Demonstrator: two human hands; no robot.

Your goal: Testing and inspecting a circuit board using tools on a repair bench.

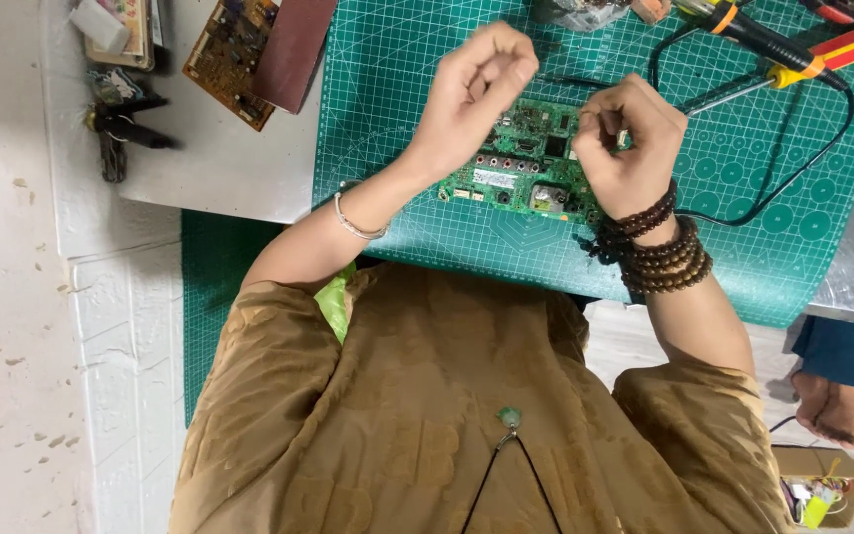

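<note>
While the green circuit board [526, 163] lies on the green cutting mat [743, 237] on the counter [219, 168], we curl our left hand [476, 84] into a loose fist above it, fingers together. Our right hand [625, 143] rests at the board's edge, fingers curled shut; we cannot tell what they pinch.

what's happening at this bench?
A person in a mustard-brown top works over a green printed circuit board lying on a green gridded cutting mat. The left hand is raised above the board, fingers curled shut; whether it pinches anything is unclear. The right hand, wrist wrapped in brown wooden bead bracelets, is clenched at the board's right edge. A soldering iron with black and yellow handle lies untouched on the mat. A second, brown circuit board sits on the table.
</note>
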